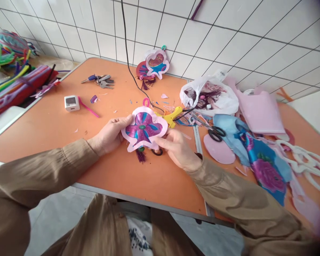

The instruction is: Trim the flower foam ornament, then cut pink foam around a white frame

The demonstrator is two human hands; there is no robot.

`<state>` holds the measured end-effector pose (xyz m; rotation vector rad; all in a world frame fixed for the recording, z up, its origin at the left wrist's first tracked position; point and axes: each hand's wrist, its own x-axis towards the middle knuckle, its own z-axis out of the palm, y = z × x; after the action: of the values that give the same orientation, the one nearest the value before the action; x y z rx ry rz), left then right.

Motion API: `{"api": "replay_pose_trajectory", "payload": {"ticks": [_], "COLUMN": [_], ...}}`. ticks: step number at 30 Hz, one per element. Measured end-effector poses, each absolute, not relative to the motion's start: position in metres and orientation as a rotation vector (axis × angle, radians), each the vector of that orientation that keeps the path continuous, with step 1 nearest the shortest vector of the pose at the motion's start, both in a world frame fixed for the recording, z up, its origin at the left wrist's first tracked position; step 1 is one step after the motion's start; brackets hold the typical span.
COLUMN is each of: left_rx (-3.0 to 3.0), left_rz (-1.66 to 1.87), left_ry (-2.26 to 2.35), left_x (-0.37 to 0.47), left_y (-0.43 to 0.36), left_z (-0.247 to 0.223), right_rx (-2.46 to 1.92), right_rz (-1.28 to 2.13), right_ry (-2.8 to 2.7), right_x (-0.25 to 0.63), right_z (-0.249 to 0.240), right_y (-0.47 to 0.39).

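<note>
A pink-edged butterfly-shaped ornament (144,128) with a purple and blue middle is held up over the orange table (117,174). My left hand (110,135) pinches its left edge, thumb on top. My right hand (177,145) grips its lower right edge between thumb and fingers. A pink loop (146,102) shows at the ornament's top, and a dark purple tassel (140,155) hangs below it. Just behind it lies a yellow glue gun (173,115), partly covered. A black scissor handle (157,152) peeks out beneath the ornament near my right hand.
Two ornaments (156,64) lie by the tiled wall. Keys (105,81) and a white cube (72,103) are at left. On the right are a plastic bag (226,99), black-handled scissors (217,133), pink sheets (264,112) and blue floral fabric (269,174). A black cable (126,42) runs down the wall.
</note>
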<state>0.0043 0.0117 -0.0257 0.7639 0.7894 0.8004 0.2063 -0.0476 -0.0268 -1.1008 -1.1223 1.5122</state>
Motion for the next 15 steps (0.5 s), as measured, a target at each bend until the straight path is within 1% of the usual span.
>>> {"api": "replay_pose_trajectory", "payload": {"ticks": [8,15], "left_rx": [0.853,0.89], "left_rz": [0.868,0.936], "left_ry": [0.759,0.796], "left_x": [0.0011,0.0004], "left_y": [0.0149,0.0185], "left_z": [-0.026,-0.0252], "right_rx": [-1.133,-1.27], "right_rz": [1.389,1.236], "right_ry": [-1.202,-1.391], "right_x": [0.2038,0.1997], "right_z": [-0.0356,-0.0292], "right_y": [-0.0515,-0.0557]}}
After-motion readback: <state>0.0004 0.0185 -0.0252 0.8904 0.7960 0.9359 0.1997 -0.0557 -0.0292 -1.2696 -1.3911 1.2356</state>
